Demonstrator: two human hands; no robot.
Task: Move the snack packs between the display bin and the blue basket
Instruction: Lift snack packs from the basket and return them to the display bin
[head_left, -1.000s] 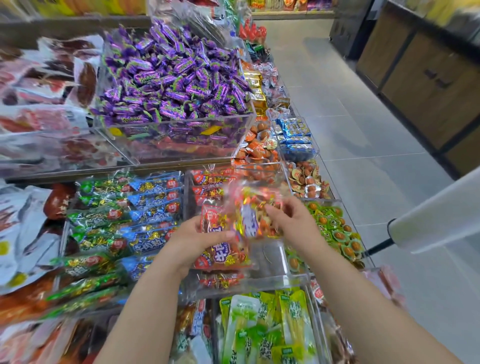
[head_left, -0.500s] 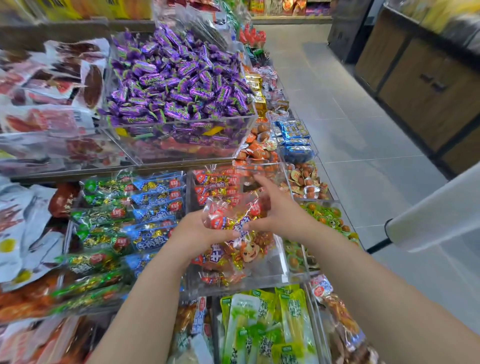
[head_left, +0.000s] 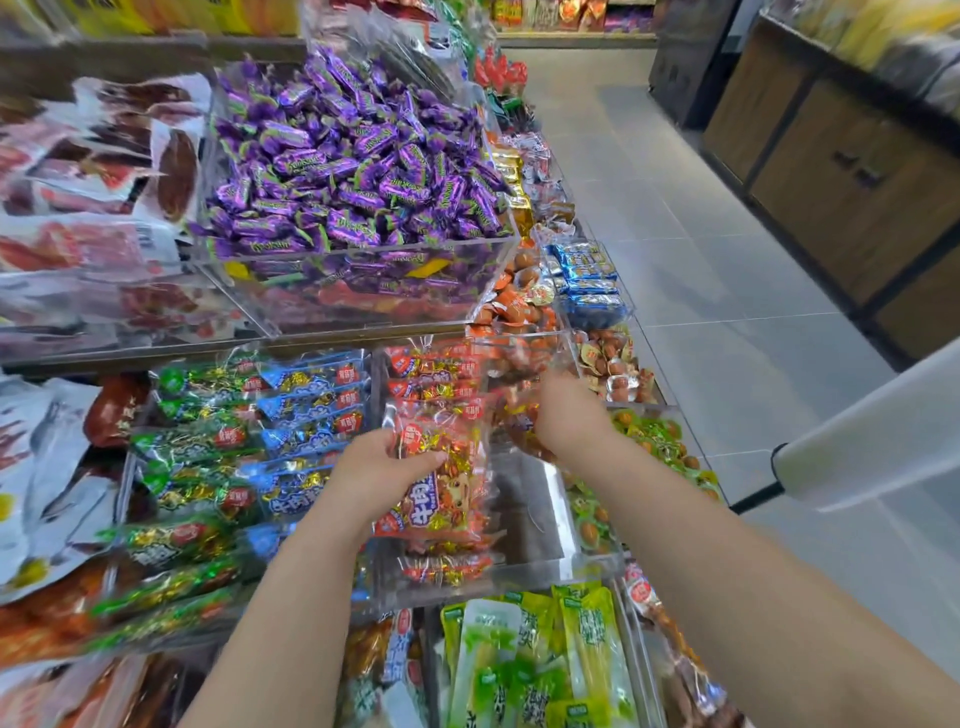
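Gripping orange snack pack (head_left: 441, 483) in left hand (head_left: 379, 473), you held it above display bin (head_left: 540, 519), long axis near-to-far; right hand (head_left: 566, 415) lay just far-right among packs (head_left: 431, 384), grasp unclear; blue basket unseen.

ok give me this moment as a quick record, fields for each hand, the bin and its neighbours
display bin: clear acrylic display bin, red-orange packs stacked on its left side, right side partly bare
left hand: grips a red-orange clear-plastic snack pack over the bin, thumb across its front
right hand: at the bin's far right, against blurred packs; grip unclear
blue basket: not in view
neighbours: purple wrapped candies heaped in the bin above; green and blue packs to the left
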